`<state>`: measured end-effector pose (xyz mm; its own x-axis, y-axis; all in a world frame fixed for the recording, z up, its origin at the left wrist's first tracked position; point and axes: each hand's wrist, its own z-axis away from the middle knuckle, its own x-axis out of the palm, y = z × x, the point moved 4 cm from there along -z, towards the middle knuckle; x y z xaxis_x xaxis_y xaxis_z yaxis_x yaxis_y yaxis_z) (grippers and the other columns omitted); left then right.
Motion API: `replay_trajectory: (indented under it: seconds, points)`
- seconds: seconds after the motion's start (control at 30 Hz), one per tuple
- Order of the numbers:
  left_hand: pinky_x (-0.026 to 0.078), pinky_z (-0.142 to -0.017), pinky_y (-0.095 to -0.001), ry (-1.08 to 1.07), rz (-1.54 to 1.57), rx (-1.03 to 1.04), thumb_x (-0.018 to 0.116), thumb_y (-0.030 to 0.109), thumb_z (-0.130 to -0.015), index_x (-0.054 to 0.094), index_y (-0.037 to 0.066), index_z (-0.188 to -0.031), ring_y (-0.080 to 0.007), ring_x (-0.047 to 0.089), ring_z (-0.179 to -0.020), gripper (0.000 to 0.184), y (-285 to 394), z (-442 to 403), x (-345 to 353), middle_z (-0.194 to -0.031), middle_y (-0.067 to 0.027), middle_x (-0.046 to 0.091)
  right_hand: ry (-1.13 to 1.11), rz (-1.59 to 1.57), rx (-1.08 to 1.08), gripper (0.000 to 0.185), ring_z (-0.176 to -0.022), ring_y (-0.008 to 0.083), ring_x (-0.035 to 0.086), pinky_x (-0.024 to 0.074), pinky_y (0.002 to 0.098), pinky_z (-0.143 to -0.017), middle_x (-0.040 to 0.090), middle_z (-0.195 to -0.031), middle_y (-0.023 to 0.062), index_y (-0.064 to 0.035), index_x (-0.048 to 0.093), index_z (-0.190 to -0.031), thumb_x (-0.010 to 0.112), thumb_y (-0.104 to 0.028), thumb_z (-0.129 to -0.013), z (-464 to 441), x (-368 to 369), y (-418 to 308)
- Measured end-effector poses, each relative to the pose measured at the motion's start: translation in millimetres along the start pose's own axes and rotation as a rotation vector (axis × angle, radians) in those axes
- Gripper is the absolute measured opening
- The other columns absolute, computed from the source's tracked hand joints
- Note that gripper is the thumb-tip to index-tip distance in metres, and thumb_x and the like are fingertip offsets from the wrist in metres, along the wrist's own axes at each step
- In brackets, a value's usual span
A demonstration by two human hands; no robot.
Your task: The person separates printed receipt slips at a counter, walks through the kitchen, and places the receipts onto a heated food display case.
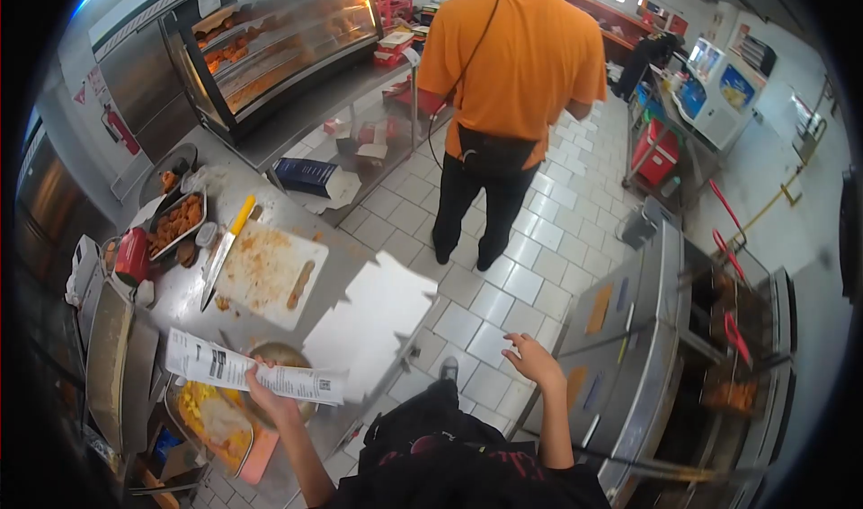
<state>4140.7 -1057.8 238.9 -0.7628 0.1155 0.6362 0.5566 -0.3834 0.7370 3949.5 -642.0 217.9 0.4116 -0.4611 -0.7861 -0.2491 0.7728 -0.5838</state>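
Note:
My left hand [271, 394] is closed round a long strip of printed paper [216, 363], held over the counter. Beneath the paper are a round metal bowl [280, 354] and a tray of yellow food [211, 419], both partly covered. My right hand [532, 360] is raised over the tiled floor with its fingers apart and nothing in it. White sheets [373, 316] lie at the counter's right edge. Beyond the paper, a white cutting board [270, 274] with orange smears lies beside a knife with a yellow handle [241, 214].
A person in an orange shirt [517, 60] stands ahead, back turned. Fryers with red-handled baskets [737, 338] are at the right. A heated display case [270, 55] is at the back left. A tray of fried pieces [178, 223] and a red can [133, 257] stand on the left counter.

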Motion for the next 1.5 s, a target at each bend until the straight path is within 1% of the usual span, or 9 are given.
replay_trajectory:
  seconds: [0.33,0.5,0.73,0.87,1.13,1.2,1.27,1.37,1.5]
  points:
    - [0.047,-0.058,-0.0309,-0.059,0.002,-0.310,0.049,0.019,-0.082,0.052,0.001,-0.088,-0.0175,0.054,-0.060,0.019,-192.1,-50.4,205.1,-0.071,-0.0066,0.054,-0.438,0.148,-0.162,0.039,-0.088,0.0329,0.058,0.0454,0.0380,-0.078,0.059,-0.096,0.0212,-0.0039,0.052,-0.111,0.057,-0.030,-0.082,-212.8,-29.1,84.4]
    - [0.047,-0.057,-0.0308,-0.158,-1.227,0.254,0.048,0.021,-0.088,0.056,-0.001,-0.095,-0.0191,0.061,-0.060,0.025,-272.0,-73.3,268.2,-0.068,-0.0116,0.063,-0.749,0.222,-0.132,0.041,-0.095,0.0340,0.055,0.0440,0.0398,-0.081,0.059,-0.098,0.0215,-0.0043,0.053,-0.110,0.056,-0.034,-0.082,-322.1,-49.8,108.1]
    - [0.048,-0.055,-0.0309,0.230,-0.387,-0.153,0.048,0.021,-0.086,0.053,-0.001,-0.089,-0.0182,0.058,-0.058,0.023,-300.7,-82.3,270.0,-0.069,-0.0109,0.060,-0.934,0.467,-0.555,0.040,-0.089,0.0350,0.058,0.0459,0.0398,-0.078,0.060,-0.096,0.0203,-0.0031,0.055,-0.107,0.055,-0.034,-0.082,-502.6,-51.2,65.5]
    - [0.050,-0.053,-0.0312,0.536,-0.287,-0.006,0.051,0.022,-0.086,0.048,-0.003,-0.098,-0.0210,0.059,-0.060,0.028,-268.1,-78.4,250.7,-0.071,-0.0139,0.058,-0.814,0.466,-0.811,0.036,-0.093,0.0366,0.055,0.0441,0.0400,-0.081,0.059,-0.099,0.0217,-0.0015,0.055,-0.106,0.055,-0.027,-0.081,-597.2,0.6,-97.5]
    - [0.045,-0.061,-0.0279,1.280,-0.364,0.879,0.052,0.030,-0.086,0.052,-0.002,-0.098,-0.0171,0.054,-0.068,0.034,-120.0,-110.5,160.8,-0.077,-0.0113,0.057,-0.671,-0.202,-1.247,0.037,-0.099,0.0308,0.052,0.0418,0.0353,-0.085,0.054,-0.105,0.0171,-0.0040,0.051,-0.112,0.054,-0.029,-0.085,-691.3,13.0,-431.0]
    - [0.044,-0.072,-0.0297,1.259,-0.311,0.989,0.051,0.033,-0.086,0.051,-0.002,-0.112,-0.0200,0.052,-0.078,0.043,-87.4,-143.8,128.8,-0.091,-0.0108,0.056,-0.464,-0.320,-1.337,0.036,-0.099,0.0302,0.052,0.0419,0.0352,-0.085,0.054,-0.105,0.0163,-0.0049,0.052,-0.112,0.054,-0.027,-0.085,-732.3,2.4,-483.6]
    - [0.047,-0.067,-0.0392,1.408,-0.808,0.941,0.053,0.026,-0.086,0.052,-0.013,-0.101,-0.0312,0.057,-0.078,0.041,-57.8,-180.4,168.3,-0.092,-0.0234,0.058,-0.253,-0.415,-1.430,0.032,-0.101,0.0300,0.052,0.0415,0.0355,-0.086,0.054,-0.107,0.0154,-0.0035,0.052,-0.110,0.054,-0.023,-0.085,-773.2,-27.7,-537.1]
    - [0.043,-0.073,-0.0294,1.095,-0.155,0.908,0.051,0.031,-0.086,0.050,-0.002,-0.116,-0.0204,0.053,-0.081,0.043,-23.9,-284.7,172.1,-0.093,-0.0112,0.056,0.142,-0.475,-1.449,0.028,-0.101,0.0303,0.052,0.0413,0.0353,-0.086,0.055,-0.110,0.0153,-0.0015,0.054,-0.107,0.054,-0.018,-0.084,-828.0,-101.7,-626.5]
    - [0.042,-0.078,-0.0293,1.019,-0.394,0.750,0.051,0.029,-0.086,0.050,-0.003,-0.114,-0.0218,0.053,-0.087,0.042,-10.8,-418.5,216.7,-0.098,-0.0111,0.056,0.423,-0.567,-1.489,0.020,-0.098,0.0332,0.054,0.0416,0.0358,-0.085,0.057,-0.102,0.0193,0.0013,0.057,-0.100,0.050,-0.008,-0.083,-933.6,-199.6,-752.6]
